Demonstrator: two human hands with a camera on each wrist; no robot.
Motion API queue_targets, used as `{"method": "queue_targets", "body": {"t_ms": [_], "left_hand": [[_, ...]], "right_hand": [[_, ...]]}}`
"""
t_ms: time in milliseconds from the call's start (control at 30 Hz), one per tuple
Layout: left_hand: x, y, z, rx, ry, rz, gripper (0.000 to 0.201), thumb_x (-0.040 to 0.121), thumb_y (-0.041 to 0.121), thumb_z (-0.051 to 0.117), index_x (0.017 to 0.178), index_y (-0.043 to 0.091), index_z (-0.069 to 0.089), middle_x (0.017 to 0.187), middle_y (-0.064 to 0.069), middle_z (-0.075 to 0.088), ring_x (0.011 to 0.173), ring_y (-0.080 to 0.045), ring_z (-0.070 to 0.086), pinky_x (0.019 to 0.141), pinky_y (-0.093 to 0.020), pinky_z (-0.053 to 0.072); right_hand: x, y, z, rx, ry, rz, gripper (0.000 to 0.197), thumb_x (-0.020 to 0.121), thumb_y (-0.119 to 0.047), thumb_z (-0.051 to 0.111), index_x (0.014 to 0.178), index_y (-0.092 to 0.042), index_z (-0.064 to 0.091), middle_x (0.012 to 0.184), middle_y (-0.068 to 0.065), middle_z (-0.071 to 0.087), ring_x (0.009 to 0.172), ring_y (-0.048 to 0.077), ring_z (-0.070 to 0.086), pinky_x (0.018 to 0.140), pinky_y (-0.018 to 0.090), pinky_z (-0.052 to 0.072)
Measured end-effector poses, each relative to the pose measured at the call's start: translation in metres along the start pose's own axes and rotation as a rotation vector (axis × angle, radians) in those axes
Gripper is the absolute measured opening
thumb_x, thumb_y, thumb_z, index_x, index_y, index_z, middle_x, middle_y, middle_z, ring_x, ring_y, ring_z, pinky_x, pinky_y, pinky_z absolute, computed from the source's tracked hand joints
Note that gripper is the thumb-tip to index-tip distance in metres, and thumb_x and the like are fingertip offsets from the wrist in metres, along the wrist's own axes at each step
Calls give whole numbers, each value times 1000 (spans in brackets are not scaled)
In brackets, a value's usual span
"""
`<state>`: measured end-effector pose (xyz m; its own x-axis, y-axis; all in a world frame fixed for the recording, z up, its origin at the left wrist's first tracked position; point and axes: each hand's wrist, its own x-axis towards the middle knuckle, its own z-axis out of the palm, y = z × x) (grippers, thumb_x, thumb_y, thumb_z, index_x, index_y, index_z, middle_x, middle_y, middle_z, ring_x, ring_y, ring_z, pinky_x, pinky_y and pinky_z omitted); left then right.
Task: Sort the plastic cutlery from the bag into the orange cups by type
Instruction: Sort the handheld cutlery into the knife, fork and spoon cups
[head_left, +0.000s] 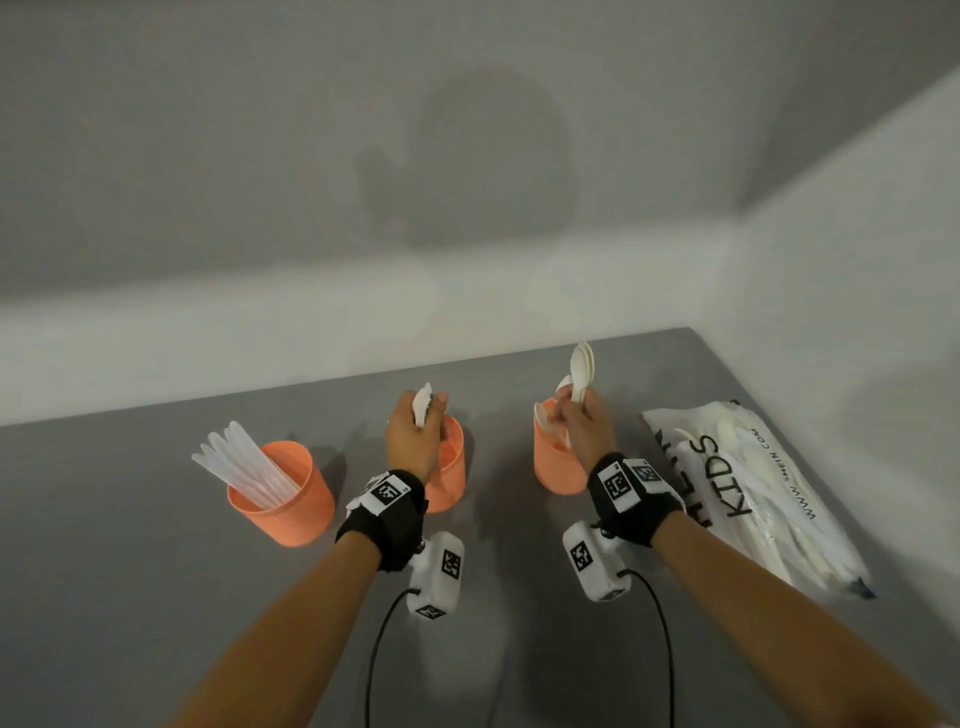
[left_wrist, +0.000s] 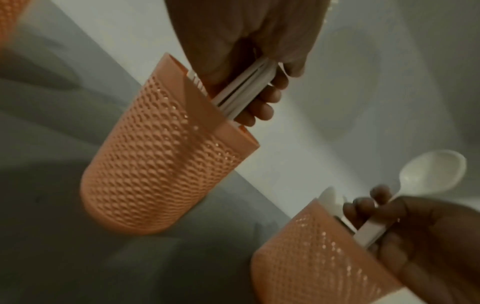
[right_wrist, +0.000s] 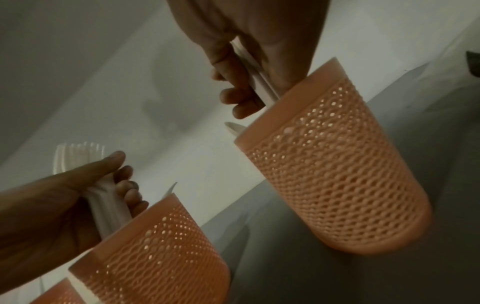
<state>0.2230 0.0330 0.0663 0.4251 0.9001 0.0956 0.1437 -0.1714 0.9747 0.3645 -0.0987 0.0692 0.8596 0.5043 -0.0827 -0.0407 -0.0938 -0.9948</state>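
Three orange mesh cups stand in a row on the grey table. The left cup (head_left: 283, 493) holds several clear knives (head_left: 244, 465). My left hand (head_left: 418, 431) grips a bundle of white forks (head_left: 422, 405) over the middle cup (head_left: 452, 473); in the left wrist view their handles (left_wrist: 244, 90) dip into that cup (left_wrist: 161, 174). My right hand (head_left: 579, 421) grips a bundle of white spoons (head_left: 582, 366) over the right cup (head_left: 553, 467), with the handles (right_wrist: 257, 78) entering the cup (right_wrist: 337, 164). A spoon bowl (right_wrist: 232, 126) pokes above its rim.
A white plastic bag (head_left: 753, 493) printed "KIDS", with more white cutlery inside, lies at the table's right edge by the wall. Walls close off the table at the back and on the right. Cables run from both wrist cameras toward me.
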Motion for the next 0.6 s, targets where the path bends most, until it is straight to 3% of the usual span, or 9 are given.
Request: {"method": "queue_targets", "body": {"t_ms": [67,100,200,300,367,433,500,600], "left_hand": [[-2,-4,1,120,3,97,7,87,19,61,85,14,56,80,-8,60,76,-22,56,75,-31,45],[-2,-5,0,189,0,156,6,87,13,60,91,10,59,88,-10,60,82,-21,56,79,-30,44],[-2,-11,-4,410,-89,333,26,87,14,48,106,3,63,111,-14,59,100,-27,57,89,-27,41],[-1,-13,-5,559,-177,410,50,87,29,33,116,-2,60,123,-20,56,117,-36,51,101,-35,37],[-1,-9,-4,709,-215,405,67,86,42,21,130,-2,49,136,-21,47,133,-37,36,112,-44,25],[-1,-4,-4,834,-244,355,73,86,50,16,143,5,30,150,-16,31,142,-32,19,116,-45,11],[-2,2,-6,838,-238,314,73,87,51,16,147,11,17,155,-15,19,145,-30,10,117,-45,6],[-6,13,-12,750,-220,301,72,86,47,23,148,11,16,155,-16,16,145,-31,7,117,-41,7]], "right_hand": [[-1,2,3,-77,46,-50,13,86,-6,51,95,-14,52,74,-3,51,72,17,51,70,30,49],[-1,3,5,-123,80,-89,24,84,-9,52,108,-12,51,77,-6,51,75,16,52,77,35,48],[-2,4,4,-289,105,-271,54,77,-25,38,129,-11,46,110,0,55,101,18,52,92,31,40],[1,6,2,-491,49,-342,50,89,-15,32,138,-10,40,135,13,43,123,22,44,100,22,30],[4,6,-1,-566,-6,-324,50,92,-4,33,142,-8,33,147,14,34,138,24,30,111,25,23],[4,6,-4,-583,-56,-303,51,95,-8,30,145,-6,26,154,12,24,145,25,16,119,33,15],[0,4,-9,-561,-81,-313,57,90,-19,25,146,-5,25,155,12,22,146,25,14,120,35,12],[-11,-6,-17,-505,-73,-321,57,88,-18,27,143,-4,32,152,13,29,144,26,19,117,31,14]]}}
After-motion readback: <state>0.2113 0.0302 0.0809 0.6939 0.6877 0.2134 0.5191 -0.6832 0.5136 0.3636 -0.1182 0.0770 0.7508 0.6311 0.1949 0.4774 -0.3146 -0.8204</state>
